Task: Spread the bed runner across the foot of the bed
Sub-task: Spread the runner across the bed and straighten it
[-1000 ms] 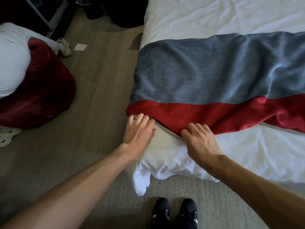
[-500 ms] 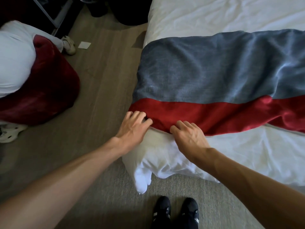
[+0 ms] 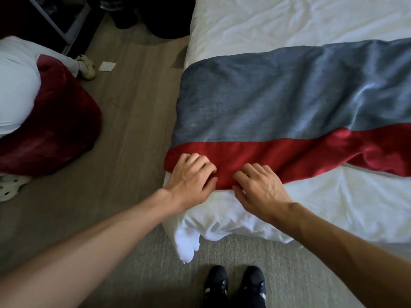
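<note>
The bed runner (image 3: 278,103), grey with a red band along its near side, lies rumpled across the white bed (image 3: 333,203) near its foot. Its left end reaches the bed's left edge. My left hand (image 3: 191,176) sits on the red band's near-left corner, fingers curled and pinching a fold of red cloth against the thumb. My right hand (image 3: 260,187) rests just to the right, fingers arched and apart on the red edge, thumb at the hem. The runner's right part is wavy and runs out of view.
A white sheet corner (image 3: 185,241) hangs off the bed onto the carpet by my black shoes (image 3: 235,285). A red and white bundle (image 3: 44,116) lies on the floor at left, with light shoes (image 3: 85,66) and a paper scrap (image 3: 107,66) beyond.
Both hands slid up from the white sheet onto the red band. The left fingers curled into the cloth, and the runner's near-left corner shifted slightly.
</note>
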Demonstrator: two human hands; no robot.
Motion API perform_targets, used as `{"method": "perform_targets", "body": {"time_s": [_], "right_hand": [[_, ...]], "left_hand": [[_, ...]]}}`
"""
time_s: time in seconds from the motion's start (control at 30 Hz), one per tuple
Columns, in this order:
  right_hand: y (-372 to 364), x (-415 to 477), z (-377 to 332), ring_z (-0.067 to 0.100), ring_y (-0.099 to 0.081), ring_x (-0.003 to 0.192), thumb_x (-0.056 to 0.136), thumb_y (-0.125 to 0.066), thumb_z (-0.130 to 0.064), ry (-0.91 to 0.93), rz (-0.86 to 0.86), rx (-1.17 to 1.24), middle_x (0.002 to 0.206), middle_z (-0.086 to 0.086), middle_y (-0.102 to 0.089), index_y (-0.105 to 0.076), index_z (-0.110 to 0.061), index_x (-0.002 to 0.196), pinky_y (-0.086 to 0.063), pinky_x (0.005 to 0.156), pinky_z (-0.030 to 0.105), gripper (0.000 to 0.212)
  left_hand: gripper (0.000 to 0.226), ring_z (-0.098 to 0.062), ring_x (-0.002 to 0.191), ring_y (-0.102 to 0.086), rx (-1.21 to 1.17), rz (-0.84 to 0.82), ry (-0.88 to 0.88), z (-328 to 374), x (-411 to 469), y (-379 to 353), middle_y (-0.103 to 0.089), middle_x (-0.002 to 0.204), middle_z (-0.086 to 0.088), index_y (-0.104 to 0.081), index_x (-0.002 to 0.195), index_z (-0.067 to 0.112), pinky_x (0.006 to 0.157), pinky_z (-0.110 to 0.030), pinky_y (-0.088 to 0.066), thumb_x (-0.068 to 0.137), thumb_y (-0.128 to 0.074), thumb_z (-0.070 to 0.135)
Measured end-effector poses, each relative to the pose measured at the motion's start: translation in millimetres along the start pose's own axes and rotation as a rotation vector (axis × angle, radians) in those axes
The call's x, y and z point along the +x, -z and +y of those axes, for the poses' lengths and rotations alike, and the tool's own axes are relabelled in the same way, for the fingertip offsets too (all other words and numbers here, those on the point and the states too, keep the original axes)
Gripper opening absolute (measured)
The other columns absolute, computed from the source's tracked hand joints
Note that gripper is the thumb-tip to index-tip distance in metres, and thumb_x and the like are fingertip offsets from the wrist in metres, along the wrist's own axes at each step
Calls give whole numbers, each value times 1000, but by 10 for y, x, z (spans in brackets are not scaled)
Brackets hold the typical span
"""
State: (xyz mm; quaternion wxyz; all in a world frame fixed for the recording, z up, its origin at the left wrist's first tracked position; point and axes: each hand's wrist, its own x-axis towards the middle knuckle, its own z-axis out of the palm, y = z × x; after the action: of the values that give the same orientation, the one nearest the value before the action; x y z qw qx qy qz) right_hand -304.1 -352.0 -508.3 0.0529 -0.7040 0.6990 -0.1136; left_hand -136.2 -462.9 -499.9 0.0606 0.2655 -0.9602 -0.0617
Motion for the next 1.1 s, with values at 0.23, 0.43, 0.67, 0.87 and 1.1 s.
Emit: {"method": "perform_targets", "body": {"time_s": [0.23, 0.43, 0.67, 0.87, 1.1], "right_hand": [[263, -288, 520, 31, -54, 74, 69, -63, -6, -193, 75, -152, 80, 8, -56, -62, -10, 82, -43, 70, 40, 14], [466, -747, 1235, 37, -55, 80, 57, -64, 5, -434, 94, -235, 86, 17, -58, -63, -4, 88, -45, 72, 44, 32], [549, -1312, 2138, 36, -52, 66, 56, -67, 9, -490, 50, -281, 71, 16, -52, -58, -3, 74, -46, 62, 44, 23], [716, -1627, 2764, 32, -53, 67, 60, -67, 4, -300, 8, -341, 69, 12, -53, -59, -9, 67, -45, 64, 42, 17], [821, -1719, 3117, 27, -53, 62, 46, -72, 7, -225, -93, -282, 64, 5, -54, -57, -13, 61, -43, 61, 36, 29]], "left_hand": [[23, -26, 84, -57, -33, -5, -94, 583, 571, -30, -62, 92, -5, -64, 91, 11, 74, -42, -43, 81, -57, 31], [20, -26, 82, -57, -84, 30, -189, 1382, 1005, -157, -62, 89, -4, -66, 89, 12, 71, -41, -44, 77, -61, 28], [6, -27, 74, -60, -97, 25, -270, 2300, 1486, -442, -65, 79, -4, -69, 77, 9, 63, -38, -46, 72, -66, 11], [15, -25, 79, -63, 77, -16, -202, 2938, 1896, -756, -67, 86, -3, -71, 87, 11, 62, -37, -47, 73, -69, 10], [14, -24, 65, -58, 178, -80, -74, 3320, 2159, -816, -59, 65, -2, -63, 65, 16, 59, -35, -45, 73, -74, 14]]}}
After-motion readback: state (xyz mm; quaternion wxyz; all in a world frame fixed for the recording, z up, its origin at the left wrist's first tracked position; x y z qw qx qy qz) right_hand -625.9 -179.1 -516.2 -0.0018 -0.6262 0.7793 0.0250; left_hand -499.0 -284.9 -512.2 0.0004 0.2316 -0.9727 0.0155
